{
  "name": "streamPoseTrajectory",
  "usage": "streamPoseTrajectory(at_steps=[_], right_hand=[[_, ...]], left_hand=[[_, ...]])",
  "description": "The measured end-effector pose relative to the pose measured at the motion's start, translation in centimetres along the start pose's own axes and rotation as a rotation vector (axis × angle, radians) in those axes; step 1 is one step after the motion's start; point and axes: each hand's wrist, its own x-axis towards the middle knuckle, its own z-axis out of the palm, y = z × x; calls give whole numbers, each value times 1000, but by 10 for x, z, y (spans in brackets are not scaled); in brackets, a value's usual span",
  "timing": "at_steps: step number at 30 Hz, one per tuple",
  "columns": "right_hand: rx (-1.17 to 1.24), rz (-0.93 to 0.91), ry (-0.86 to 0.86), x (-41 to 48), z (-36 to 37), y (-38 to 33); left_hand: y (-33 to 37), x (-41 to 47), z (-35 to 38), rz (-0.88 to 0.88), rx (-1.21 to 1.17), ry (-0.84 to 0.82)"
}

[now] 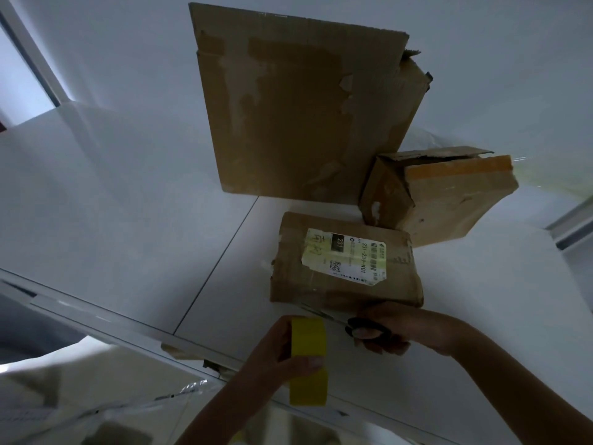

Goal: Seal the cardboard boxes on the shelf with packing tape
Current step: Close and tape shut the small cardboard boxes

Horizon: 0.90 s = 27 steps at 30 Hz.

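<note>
Three cardboard boxes stand on a white shelf (128,200). The nearest is a small box (346,268) with a white shipping label on top. My left hand (276,351) grips a yellow roll of packing tape (309,361) just in front of that box. A strip of clear tape runs from the roll up to the box's front edge. My right hand (385,329) holds black-handled scissors (365,327) at that strip, close under the box's front edge. A second small box (446,197) with torn flaps sits behind right. A large flat box (298,107) stands upright at the back.
The shelf's front rail (106,319) runs diagonally below left. Below the rail lies clear plastic wrapping (154,399) over pale objects. A metal upright (32,56) stands at the far left, and another frame piece (574,223) at the right.
</note>
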Motion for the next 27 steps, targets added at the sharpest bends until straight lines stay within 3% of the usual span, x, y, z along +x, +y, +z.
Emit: streamPoseTrajectory(at_steps=[6, 12, 18, 22, 25, 27], right_hand=[[72, -19, -3, 2, 1, 5], [154, -64, 89, 4, 6, 13], [141, -33, 40, 7, 15, 18], [73, 60, 149, 8, 17, 17], [27, 101, 137, 2, 18, 21], [-43, 129, 138, -3, 17, 25]], left_hand=[[-1, 8, -2, -24, -36, -3], [12, 14, -14, -95, 76, -35], [42, -9, -32, -157, 249, -219], [61, -24, -48, -209, 366, -371], [38, -7, -65, -248, 486, -339], [-35, 36, -127, -277, 490, -255]])
